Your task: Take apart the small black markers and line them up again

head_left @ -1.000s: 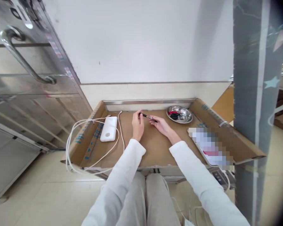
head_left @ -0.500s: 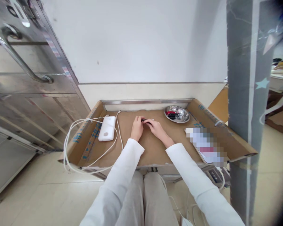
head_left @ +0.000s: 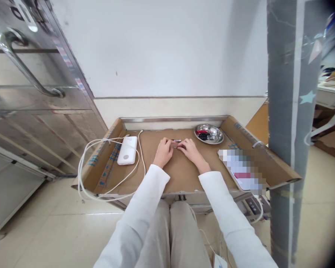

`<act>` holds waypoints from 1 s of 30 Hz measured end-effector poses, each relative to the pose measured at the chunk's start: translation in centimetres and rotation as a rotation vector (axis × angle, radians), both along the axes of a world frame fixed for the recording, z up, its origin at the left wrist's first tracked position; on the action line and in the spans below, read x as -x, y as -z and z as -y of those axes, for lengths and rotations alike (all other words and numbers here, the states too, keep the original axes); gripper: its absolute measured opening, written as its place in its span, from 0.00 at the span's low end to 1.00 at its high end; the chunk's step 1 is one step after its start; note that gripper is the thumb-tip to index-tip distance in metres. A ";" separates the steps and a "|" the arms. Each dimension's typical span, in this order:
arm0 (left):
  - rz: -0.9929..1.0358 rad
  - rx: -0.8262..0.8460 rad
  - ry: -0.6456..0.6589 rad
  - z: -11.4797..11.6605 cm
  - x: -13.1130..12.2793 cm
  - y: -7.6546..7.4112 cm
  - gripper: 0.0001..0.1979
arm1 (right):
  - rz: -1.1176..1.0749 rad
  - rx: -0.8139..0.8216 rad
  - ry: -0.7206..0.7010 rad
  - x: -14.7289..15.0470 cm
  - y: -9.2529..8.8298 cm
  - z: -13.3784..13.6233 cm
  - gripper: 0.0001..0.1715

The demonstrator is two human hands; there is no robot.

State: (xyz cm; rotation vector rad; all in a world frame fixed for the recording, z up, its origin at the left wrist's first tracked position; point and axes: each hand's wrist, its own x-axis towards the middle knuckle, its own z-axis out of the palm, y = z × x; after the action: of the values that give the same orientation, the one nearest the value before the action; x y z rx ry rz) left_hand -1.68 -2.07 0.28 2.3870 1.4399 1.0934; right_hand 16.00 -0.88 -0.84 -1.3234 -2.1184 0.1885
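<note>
My left hand [head_left: 164, 152] and my right hand [head_left: 190, 150] are close together over the middle of the cardboard-lined tabletop [head_left: 181, 178], fingers bent and tips pinched. Between the fingertips is a small, thin piece, too fine to identify and partly hidden. Just beyond the fingers lies a short, dark, pen-like piece [head_left: 176, 140] with a pale end. To the right of my hands, a shallow steel bowl [head_left: 220, 138] holds several black and red pen-like pieces [head_left: 206, 137].
A white power bank [head_left: 127, 150] lies at the left with a looped white cable [head_left: 80, 178]. A phone [head_left: 237, 173], partly blurred out, rests at the right. Cardboard walls [head_left: 265, 152] flank the tabletop. A grey-wrapped post [head_left: 281, 111] stands on the right, a metal door [head_left: 39, 100] on the left.
The fingertips have drawn slightly apart, and my right hand has shifted right. The dark piece that was between my hands now shows beyond the fingers. The view has shifted a little.
</note>
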 end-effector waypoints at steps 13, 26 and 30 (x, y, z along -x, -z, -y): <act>-0.062 0.006 -0.173 -0.8 -0.2 0.9 0.04 | -0.185 -0.003 -0.102 0.7 0.0 -0.7 0.14; -0.083 -0.006 -0.239 -1.5 -0.7 0.5 0.13 | -0.032 -0.110 0.631 -4.2 -4.6 0.3 0.19; 0.028 -0.014 -0.228 -0.7 -0.5 0.4 0.16 | 0.031 0.187 0.717 -8.2 -5.7 -1.7 0.18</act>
State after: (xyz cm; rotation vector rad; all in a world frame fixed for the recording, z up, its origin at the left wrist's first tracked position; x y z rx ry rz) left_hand -1.22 -1.41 -0.08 2.2493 1.7334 1.1833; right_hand 24.17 0.83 4.90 -2.1108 -1.5482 0.0613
